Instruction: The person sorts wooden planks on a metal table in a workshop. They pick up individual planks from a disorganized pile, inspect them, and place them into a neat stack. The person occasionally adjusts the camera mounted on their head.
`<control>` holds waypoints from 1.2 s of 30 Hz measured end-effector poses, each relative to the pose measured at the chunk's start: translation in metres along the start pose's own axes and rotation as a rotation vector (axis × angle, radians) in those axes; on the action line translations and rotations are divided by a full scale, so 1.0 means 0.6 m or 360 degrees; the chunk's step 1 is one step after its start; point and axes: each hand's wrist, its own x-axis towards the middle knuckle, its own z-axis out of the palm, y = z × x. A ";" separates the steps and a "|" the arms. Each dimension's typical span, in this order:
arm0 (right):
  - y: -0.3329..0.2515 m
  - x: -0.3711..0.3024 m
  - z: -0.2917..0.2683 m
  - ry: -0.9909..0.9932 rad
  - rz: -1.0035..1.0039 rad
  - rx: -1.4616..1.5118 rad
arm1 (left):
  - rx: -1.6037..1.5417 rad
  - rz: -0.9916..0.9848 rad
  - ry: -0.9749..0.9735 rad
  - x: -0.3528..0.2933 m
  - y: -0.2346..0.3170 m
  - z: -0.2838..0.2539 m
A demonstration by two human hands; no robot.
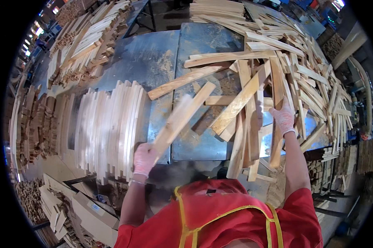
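My left hand point(145, 159), in a pale knitted glove, is closed round the lower end of a wooden slat point(185, 117). That slat slants up and to the right over the metal table, and its upper part is partly blurred. On the right, my gloved right hand point(283, 118) grips another wooden slat point(276, 140), which points toward me at the near side of a loose heap. Crossed slats point(241, 102) lie just left of this hand. Beside my left hand stands a row of pale slats point(112, 128) set edge to edge with uneven ends.
The metal table point(147, 53) carries sawdust and a seam down its middle. A jumbled pile of slats point(314, 82) covers its right side. Stacked slats point(83, 39) stand at the far left, more point(217, 9) at the back. A cardboard box point(93, 219) sits low on the left.
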 end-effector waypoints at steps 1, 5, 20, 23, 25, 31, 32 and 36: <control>0.026 0.009 -0.008 0.0169 -0.0072 -0.0241 | -0.0332 -0.0185 -0.0003 0.003 0.017 -0.011; 0.057 -0.008 -0.035 0.0335 -0.0168 -0.0302 | 0.0252 -0.0278 0.0226 0.018 0.012 -0.034; -0.164 0.051 0.178 0.0088 0.0293 0.0602 | 0.0868 -0.0064 -0.0160 0.042 0.134 0.127; -0.153 0.028 0.184 0.0097 0.0249 0.0618 | 0.0862 -0.0164 -0.0428 0.039 0.143 0.086; -0.139 0.002 0.185 0.0071 0.0204 0.0729 | 0.1016 0.0302 -0.0073 0.000 0.110 0.063; -0.145 -0.095 0.188 -0.0058 0.0076 0.0769 | 0.0104 -0.0017 -0.0334 0.001 0.084 0.074; -0.178 -0.127 0.165 -0.0162 0.0167 0.0830 | -0.0250 -0.0054 -0.0411 -0.018 0.086 0.073; -0.197 -0.203 0.239 -0.0060 -0.0016 0.1332 | -0.1588 -0.0701 -0.0875 -0.073 0.169 0.040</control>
